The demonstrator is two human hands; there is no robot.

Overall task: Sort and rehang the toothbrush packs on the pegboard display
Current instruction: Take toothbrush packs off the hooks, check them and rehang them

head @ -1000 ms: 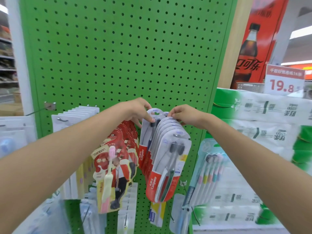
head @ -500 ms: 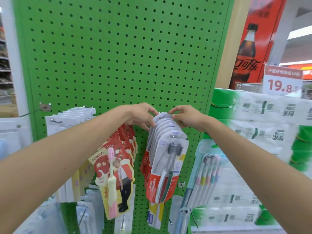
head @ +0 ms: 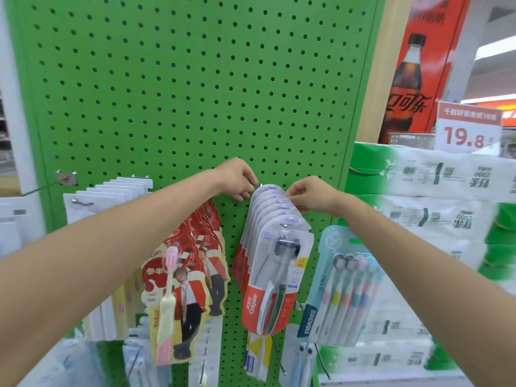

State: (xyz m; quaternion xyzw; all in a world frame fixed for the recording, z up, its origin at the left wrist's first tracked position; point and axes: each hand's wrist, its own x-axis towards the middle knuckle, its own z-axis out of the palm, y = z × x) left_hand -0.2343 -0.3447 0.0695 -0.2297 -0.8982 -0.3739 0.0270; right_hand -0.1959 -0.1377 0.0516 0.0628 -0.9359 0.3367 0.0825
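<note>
Toothbrush packs hang in a near-to-far row at the middle of the green pegboard. Right hand pinches the far packs' tops, probably to steady the row. Left hand curls at the farthest pack; I cannot tell whether it grips.

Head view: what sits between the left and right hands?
Between the left hand and right hand: tops of the rear Colgate toothbrush packs, hung in a row on one peg, green pegboard behind. Seen in the head view.
</note>
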